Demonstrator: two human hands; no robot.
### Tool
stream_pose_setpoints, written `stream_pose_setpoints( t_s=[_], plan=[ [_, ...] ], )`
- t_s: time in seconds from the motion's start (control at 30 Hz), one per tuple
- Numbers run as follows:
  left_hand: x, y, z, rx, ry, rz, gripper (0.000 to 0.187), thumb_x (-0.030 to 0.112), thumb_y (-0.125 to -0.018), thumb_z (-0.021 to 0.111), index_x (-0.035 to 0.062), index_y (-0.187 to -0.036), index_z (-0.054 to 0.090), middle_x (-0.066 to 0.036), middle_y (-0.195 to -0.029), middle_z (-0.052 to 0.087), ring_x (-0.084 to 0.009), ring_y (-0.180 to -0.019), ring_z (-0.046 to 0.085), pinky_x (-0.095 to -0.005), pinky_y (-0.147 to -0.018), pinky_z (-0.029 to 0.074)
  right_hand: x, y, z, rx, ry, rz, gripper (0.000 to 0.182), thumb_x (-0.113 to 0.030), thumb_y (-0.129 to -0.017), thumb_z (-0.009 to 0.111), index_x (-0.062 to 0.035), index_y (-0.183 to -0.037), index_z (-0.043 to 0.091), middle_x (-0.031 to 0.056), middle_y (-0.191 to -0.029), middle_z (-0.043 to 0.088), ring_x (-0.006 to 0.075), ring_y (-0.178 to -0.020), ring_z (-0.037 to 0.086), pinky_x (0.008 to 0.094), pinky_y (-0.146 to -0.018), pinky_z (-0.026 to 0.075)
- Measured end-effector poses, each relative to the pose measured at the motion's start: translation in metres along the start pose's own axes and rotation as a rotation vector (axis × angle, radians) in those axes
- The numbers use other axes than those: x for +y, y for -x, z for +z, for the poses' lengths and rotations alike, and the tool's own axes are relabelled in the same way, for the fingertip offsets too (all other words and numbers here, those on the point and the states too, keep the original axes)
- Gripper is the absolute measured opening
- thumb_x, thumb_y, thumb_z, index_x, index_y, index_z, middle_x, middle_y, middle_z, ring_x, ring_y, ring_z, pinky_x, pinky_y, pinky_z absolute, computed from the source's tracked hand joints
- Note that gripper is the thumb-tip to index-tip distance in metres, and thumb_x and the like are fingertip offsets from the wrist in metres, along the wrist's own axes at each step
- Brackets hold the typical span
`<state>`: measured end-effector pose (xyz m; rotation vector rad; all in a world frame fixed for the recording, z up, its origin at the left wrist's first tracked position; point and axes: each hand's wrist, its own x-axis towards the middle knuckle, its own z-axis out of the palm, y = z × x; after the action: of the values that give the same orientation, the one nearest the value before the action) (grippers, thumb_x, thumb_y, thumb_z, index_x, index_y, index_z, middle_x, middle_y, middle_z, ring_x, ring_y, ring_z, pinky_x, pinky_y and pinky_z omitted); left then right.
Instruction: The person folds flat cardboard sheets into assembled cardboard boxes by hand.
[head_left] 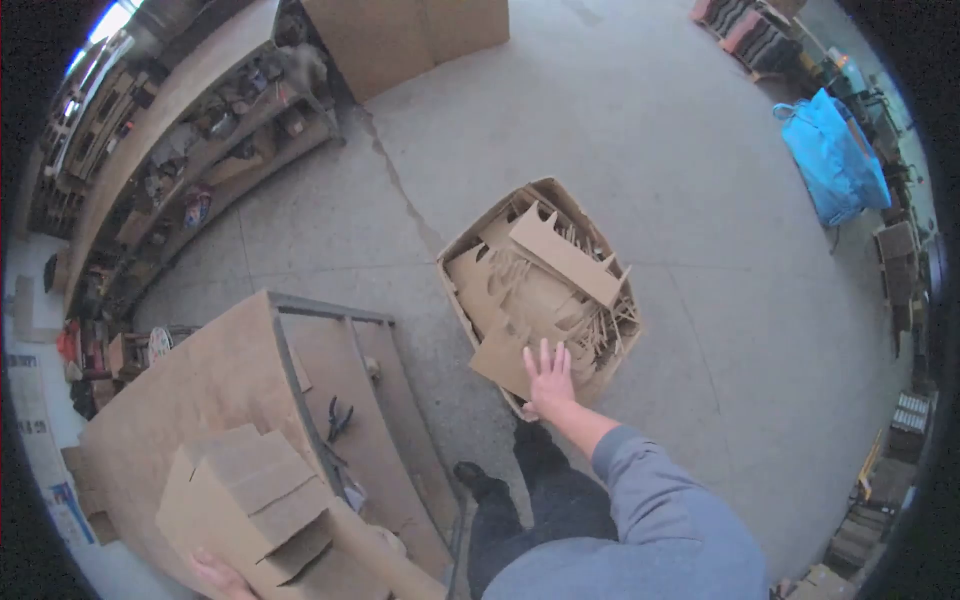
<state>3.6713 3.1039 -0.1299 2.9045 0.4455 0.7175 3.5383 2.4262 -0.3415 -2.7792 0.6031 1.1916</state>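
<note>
My right hand [550,382] reaches out with its fingers spread over the near edge of a large open carton [452,292] on the floor. Beside its fingertips lies a flat piece of cardboard [500,358]. More cardboard offcuts [565,258], some with curved cut-outs, fill this carton. At the lower left, my left hand [222,576] grips the side of a cardboard box [250,490] on the workbench [190,385]; part of this hand is cut off by the frame. The flaps of that box stand up and folded.
Pliers [340,418] lie on the shelf under the bench top. Long shelves with mixed items [215,150] stand at the left. A big cardboard panel [410,40] is at the back. A blue bag [832,160] rests at the right, near stacked goods along the wall.
</note>
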Motion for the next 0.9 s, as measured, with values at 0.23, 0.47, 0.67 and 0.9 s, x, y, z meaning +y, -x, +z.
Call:
stream_pose_setpoints(
  t_s=[0.23, 0.47, 0.67, 0.9],
  plan=[
    [0.084, 0.014, -0.013, 0.141, 0.165, 0.066, 0.022, 0.01, -0.093, 0.056, -0.0038, -0.11, 0.058, -0.02, -0.106, 0.06, -0.0286, -0.099, 0.056, -0.034, -0.088, 0.045, 0.014, -0.028, 0.019, 0.113, -0.153, 0.003, 0.106, -0.053, -0.074, 0.071, -0.0027, -0.146, 0.013, 0.0211, -0.12, 0.047, 0.0342, -0.109, 0.046, 0.0429, -0.094, 0.034],
    [0.055, 0.006, -0.026, -0.158, 0.049, -0.237, 0.033, 0.025, -0.099, 0.048, 0.001, -0.122, 0.049, -0.013, -0.102, 0.057, -0.022, -0.096, 0.055, -0.0303, -0.085, 0.045, 0.026, -0.068, -0.047, 0.194, -0.276, 0.076, 0.094, -0.064, -0.081, 0.053, 0.0036, -0.14, 0.026, 0.027, -0.139, 0.028, 0.0449, -0.132, 0.023, 0.0504, -0.111, 0.018],
    [0.036, 0.003, -0.024, -0.107, 0.043, -0.491, 0.058, 0.047, -0.096, 0.036, 0.0056, -0.136, 0.043, -0.017, -0.138, 0.045, -0.0309, -0.126, 0.043, -0.0355, -0.104, 0.032, -0.008, -0.125, -0.019, 0.068, -0.168, 0.19, 0.104, -0.074, -0.079, 0.044, -0.002, -0.147, 0.012, 0.0279, -0.151, 0.002, 0.05, -0.138, 0.001, 0.0601, -0.112, 0.004],
    [0.029, 0.0, -0.033, -0.151, -0.159, -0.171, 0.033, 0.022, -0.096, 0.044, -0.0045, -0.108, 0.058, -0.022, -0.109, 0.063, -0.0315, -0.095, 0.059, -0.0379, -0.083, 0.047, -0.029, -0.146, 0.027, 0.034, -0.155, 0.253, 0.105, -0.073, -0.08, 0.044, -0.0003, -0.148, 0.01, 0.0317, -0.15, 0.003, 0.0519, -0.137, 0.005, 0.0601, -0.111, 0.004]
  ],
)
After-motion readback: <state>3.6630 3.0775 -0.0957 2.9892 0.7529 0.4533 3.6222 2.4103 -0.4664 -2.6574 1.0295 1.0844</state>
